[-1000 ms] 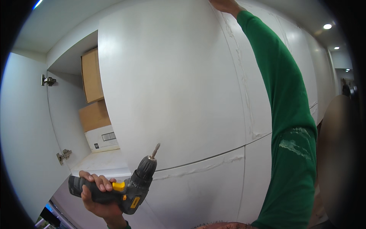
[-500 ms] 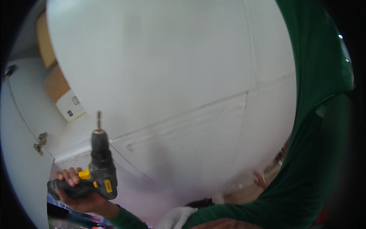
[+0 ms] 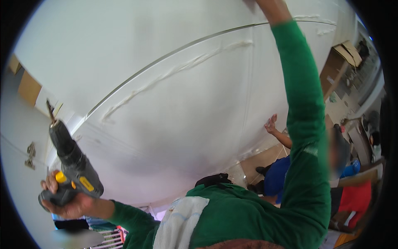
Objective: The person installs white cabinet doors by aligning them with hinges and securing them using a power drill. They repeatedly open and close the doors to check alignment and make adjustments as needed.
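A black and grey cordless drill with yellow accents (image 3: 85, 174) is gripped at its handle by my left hand (image 3: 76, 206), fingers wrapped round it. Its bit points up and a little left, apart from the white surface. My right arm, in a green sleeve, reaches up to the large white panel (image 3: 174, 18). There my right hand (image 3: 273, 9) is cut off by the upper edge, so its fingers are hidden. Beneath a long curved-looking seam runs a rough whitish bead (image 3: 178, 68) across a second white panel (image 3: 186, 112).
At the right stands a person in blue (image 3: 277, 176), one hand (image 3: 271, 123) raised by the lower panel. Left are a metal hinge (image 3: 30, 155) on a pale door and a cardboard box (image 3: 29, 89). An open carton (image 3: 348, 52) stands far right. A white towel (image 3: 182, 220) hangs on my clothing.
The view has shifted, showing more of the person and room at right. The drill now sits further left and tilts left. My right arm now shows raised to the upper panel.
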Demonstrator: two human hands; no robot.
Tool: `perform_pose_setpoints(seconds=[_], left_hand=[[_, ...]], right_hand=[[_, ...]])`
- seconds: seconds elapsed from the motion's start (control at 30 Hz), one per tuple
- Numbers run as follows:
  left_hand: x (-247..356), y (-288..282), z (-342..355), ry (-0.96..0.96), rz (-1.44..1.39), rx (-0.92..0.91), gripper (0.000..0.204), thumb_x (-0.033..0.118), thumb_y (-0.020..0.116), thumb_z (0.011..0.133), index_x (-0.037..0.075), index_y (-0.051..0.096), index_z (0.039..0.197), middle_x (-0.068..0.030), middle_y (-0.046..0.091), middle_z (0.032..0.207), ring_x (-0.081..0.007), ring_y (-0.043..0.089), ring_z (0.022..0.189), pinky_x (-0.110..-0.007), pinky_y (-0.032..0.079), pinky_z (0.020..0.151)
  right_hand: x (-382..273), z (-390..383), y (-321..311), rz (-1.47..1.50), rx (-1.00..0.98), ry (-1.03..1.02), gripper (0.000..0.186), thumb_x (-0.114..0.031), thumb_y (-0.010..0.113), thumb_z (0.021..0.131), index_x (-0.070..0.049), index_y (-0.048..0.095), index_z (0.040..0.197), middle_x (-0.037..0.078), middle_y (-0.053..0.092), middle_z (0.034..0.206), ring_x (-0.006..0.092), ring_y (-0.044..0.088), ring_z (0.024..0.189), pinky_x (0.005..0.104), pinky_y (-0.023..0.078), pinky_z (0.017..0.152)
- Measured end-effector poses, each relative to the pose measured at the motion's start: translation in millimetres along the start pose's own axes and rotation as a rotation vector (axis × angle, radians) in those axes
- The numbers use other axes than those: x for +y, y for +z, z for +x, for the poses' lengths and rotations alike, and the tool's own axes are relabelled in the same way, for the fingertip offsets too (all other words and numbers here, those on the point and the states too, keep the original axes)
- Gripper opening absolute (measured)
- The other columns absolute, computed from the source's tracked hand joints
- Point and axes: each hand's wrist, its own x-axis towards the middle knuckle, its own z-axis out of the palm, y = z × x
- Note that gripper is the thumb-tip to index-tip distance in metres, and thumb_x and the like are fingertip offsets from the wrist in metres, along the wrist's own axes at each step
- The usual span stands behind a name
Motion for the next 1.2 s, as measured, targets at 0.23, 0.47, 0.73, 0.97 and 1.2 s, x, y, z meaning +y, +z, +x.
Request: perform_pose_setpoints(seconds=[0.23, 0.47, 0.73, 0.97, 1.2], left_hand=[[-14, -2, 7, 0.035, -0.095, -0.080, 0.037, 0.035, 0.075, 0.103, 0.008, 0.055, 0.118, -0.0068, 0.065, 0.092, -0.0235, 0.067, 0.099, -0.054, 0.043, 0.120], [-22, 0, -2, 0.033, -0.142, -0.036, 0.038, 0.036, 0.076, 0.102, 0.005, 0.057, 0.117, -0.0082, 0.065, 0.089, -0.0238, 0.067, 0.096, -0.051, 0.044, 0.119], [-23, -20, -1, -0.128, -0.094, -0.204, 0.032, 0.035, 0.073, 0.103, 0.010, 0.056, 0.115, -0.0053, 0.058, 0.094, -0.0223, 0.059, 0.106, -0.059, 0.046, 0.116], [-40, -24, 32, -0.064, 0.002, -0.133, 0.028, 0.035, 0.067, 0.110, 0.009, 0.057, 0.118, -0.0072, 0.061, 0.096, -0.0271, 0.062, 0.108, -0.061, 0.048, 0.117], [-37, -26, 36, -0.073, 0.012, -0.192, 0.030, 0.033, 0.068, 0.110, 0.007, 0.055, 0.119, -0.0050, 0.056, 0.096, -0.0198, 0.057, 0.103, -0.049, 0.041, 0.123]], right_hand=[[-80, -136, -38, 0.225, 0.144, 0.187, 0.054, -0.033, 0.050, 0.119, -0.011, 0.048, 0.168, 0.011, 0.044, 0.176, 0.0323, 0.035, 0.166, 0.0456, 0.025, 0.138], [-116, -183, -54, 0.165, 0.092, 0.361, 0.066, -0.043, 0.054, 0.116, -0.019, 0.036, 0.175, 0.008, 0.037, 0.180, 0.0325, 0.033, 0.167, 0.0475, 0.025, 0.138], [-141, -223, -62, 0.077, 0.045, 0.568, 0.078, -0.047, 0.060, 0.112, -0.010, 0.034, 0.175, 0.015, 0.034, 0.181, 0.0336, 0.034, 0.166, 0.0539, 0.029, 0.134], [-170, -224, -42, 0.145, 0.045, 0.716, 0.073, -0.045, 0.060, 0.112, -0.009, 0.040, 0.173, 0.013, 0.042, 0.178, 0.0348, 0.037, 0.165, 0.0532, 0.027, 0.135], [-170, -205, -36, 0.196, 0.110, 0.743, 0.075, -0.040, 0.066, 0.108, -0.004, 0.043, 0.170, 0.018, 0.044, 0.175, 0.0373, 0.039, 0.163, 0.0550, 0.030, 0.133]])
